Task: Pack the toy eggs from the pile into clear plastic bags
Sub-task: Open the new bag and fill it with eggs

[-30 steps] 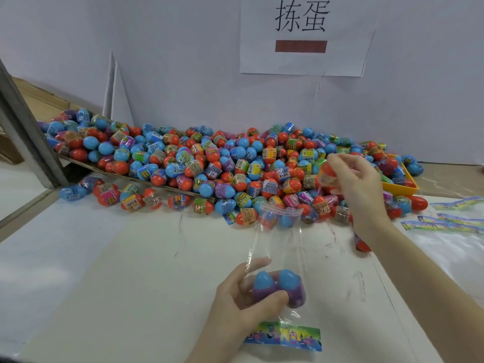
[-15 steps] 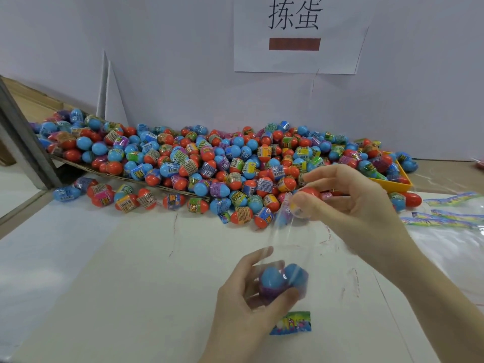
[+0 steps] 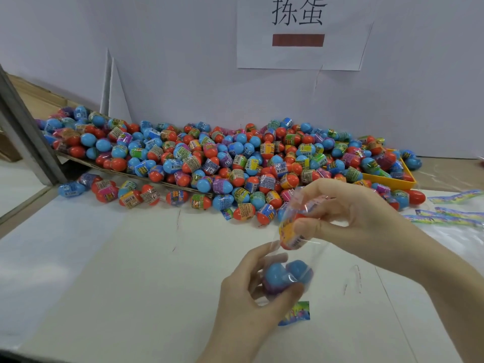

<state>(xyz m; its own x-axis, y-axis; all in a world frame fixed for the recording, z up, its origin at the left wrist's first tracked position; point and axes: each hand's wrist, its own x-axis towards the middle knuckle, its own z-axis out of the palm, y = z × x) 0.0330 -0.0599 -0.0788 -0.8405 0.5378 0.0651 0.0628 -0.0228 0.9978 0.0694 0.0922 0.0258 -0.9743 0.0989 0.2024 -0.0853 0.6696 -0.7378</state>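
Heaped along the far side of the white counter, from far left to the yellow tray at far right: the pile of toy eggs, blue and orange-red shells with printed sleeves, some strays spilled near its front edge. Likely light, hard and smooth, so prone to rolling and slipping; best pinched across the banded middle, where the wrap gives some grip. Near centre, cupped in the left hand with fingers curled round the lower part: a clear plastic bag, thin, limp and crinkly, already holding two blue-topped eggs at the bottom, a colourful header card showing just below. Needs support from beneath and the mouth kept open, being too soft to stand alone. Just right and above, the right hand, thumb and fingers pinching an orange egg at the bag's mouth, seemingly partway in. At far right on the counter, more flat bags with header strips. On the wall behind, a paper sign reading 拣蛋 above a brown bar. Egg label print mostly too small to read; "6+" visible on one or two.
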